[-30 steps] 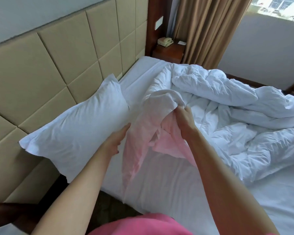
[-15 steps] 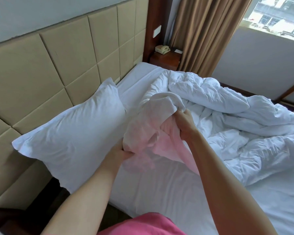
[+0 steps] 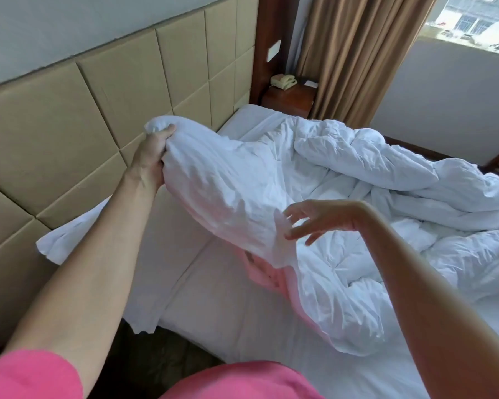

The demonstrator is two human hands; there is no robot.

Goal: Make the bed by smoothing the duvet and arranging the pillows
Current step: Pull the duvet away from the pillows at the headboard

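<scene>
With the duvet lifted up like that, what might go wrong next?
Only the left hand grips the duvet corner; the right hand is open beside it, so the bunched fabric might slip or drop unevenly. Swinging it toward the headboard may cover the pillow lying underneath.

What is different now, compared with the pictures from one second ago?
The left hand took hold of the duvet corner and lifted it toward the headboard. The right hand released its grip and opened. The pillow stayed put.
</scene>
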